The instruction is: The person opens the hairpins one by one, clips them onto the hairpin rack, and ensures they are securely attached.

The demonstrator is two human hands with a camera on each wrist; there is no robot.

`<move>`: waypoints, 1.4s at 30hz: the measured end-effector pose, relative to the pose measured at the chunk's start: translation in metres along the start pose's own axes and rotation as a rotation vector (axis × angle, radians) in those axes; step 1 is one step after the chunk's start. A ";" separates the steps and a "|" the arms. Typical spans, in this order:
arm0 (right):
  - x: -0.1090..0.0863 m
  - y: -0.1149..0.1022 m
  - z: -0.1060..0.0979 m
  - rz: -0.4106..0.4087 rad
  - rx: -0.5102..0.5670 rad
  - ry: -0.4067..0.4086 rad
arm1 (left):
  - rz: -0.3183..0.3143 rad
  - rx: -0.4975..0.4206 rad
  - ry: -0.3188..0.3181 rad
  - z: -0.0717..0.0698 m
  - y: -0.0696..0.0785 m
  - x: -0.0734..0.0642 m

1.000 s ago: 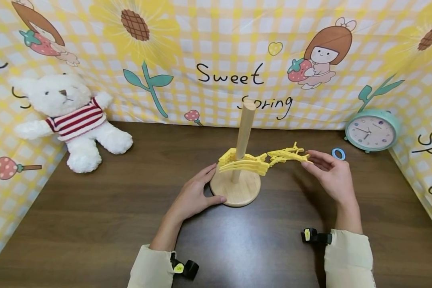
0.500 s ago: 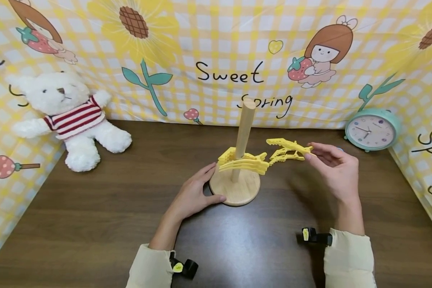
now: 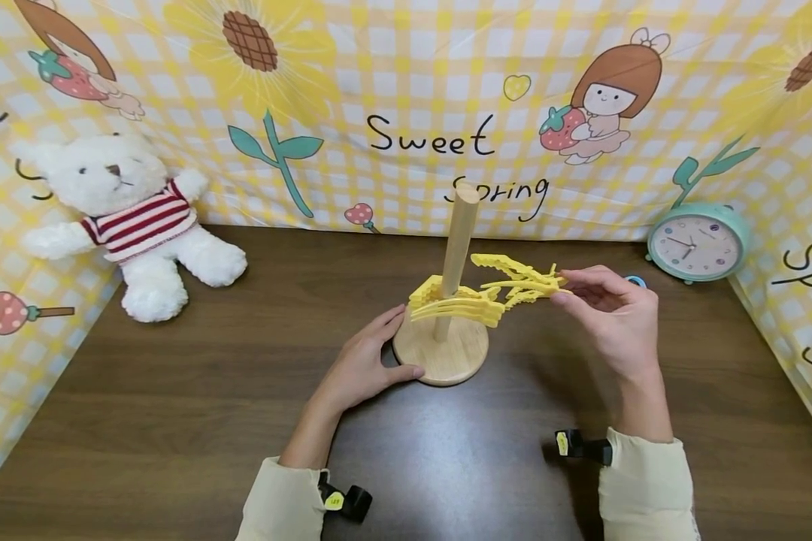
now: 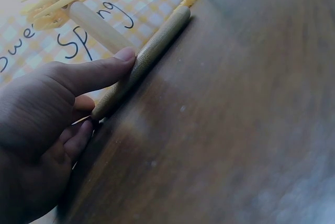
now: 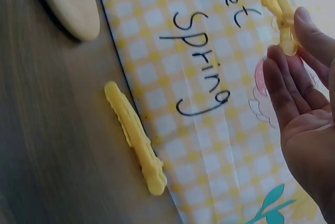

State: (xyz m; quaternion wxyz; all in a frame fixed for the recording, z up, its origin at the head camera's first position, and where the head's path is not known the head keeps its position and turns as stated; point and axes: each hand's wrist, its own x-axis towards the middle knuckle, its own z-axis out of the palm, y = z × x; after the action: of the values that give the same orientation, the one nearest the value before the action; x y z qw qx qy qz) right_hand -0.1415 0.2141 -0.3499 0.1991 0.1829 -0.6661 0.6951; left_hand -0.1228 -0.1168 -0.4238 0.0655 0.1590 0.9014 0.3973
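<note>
A wooden paper towel holder (image 3: 440, 357) stands upright mid-table with its round base and tall post. My left hand (image 3: 362, 368) grips the base's left rim, thumb on top. Several curved yellow clips (image 3: 456, 309) sit around the post above the base. My right hand (image 3: 612, 312) pinches the rear end of another toothed yellow plastic clip (image 3: 501, 263) between thumb and fingertips, right of the post. This held clip's two arms are spread apart toward the post. Below it a loose yellow clip (image 5: 136, 137) lies on the table, partly overlapped by the held one in the head view.
A white teddy bear (image 3: 138, 214) in a striped shirt sits at the back left. A mint alarm clock (image 3: 697, 242) stands at the back right. Behind my right hand a blue ring (image 3: 636, 280) shows partly. A checked cloth (image 3: 419, 218) backs the brown table (image 3: 176, 398).
My right hand has picked a yellow clip up off the table and brought it left toward the post, its arms now spread. The left hand has stayed on the base.
</note>
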 end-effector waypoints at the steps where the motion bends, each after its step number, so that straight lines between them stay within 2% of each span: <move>1: 0.000 0.000 0.002 -0.004 0.004 -0.006 | 0.000 0.000 0.001 0.000 0.000 0.000; 7: -0.001 -0.002 0.016 -0.047 0.006 -0.034 | 0.000 0.005 -0.009 0.000 0.000 0.000; 16: -0.002 -0.003 0.032 -0.119 -0.171 -0.044 | 0.003 0.006 -0.003 -0.002 0.001 -0.001; 24: -0.001 -0.002 0.048 -0.199 -0.226 -0.098 | 0.018 0.005 0.007 -0.002 0.001 -0.001; 28: -0.001 -0.001 0.052 -0.236 -0.238 -0.110 | 0.025 0.004 0.011 -0.002 0.001 -0.001; 42: 0.000 -0.003 0.059 -0.282 -0.311 -0.092 | 0.031 0.007 0.013 -0.002 0.001 -0.001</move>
State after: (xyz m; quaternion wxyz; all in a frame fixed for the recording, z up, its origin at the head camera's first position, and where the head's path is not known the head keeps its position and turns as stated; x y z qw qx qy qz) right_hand -0.1401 0.1557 -0.3445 0.2894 0.2729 -0.7416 0.5403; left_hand -0.1218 -0.1176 -0.4220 0.0527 0.1706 0.9008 0.3959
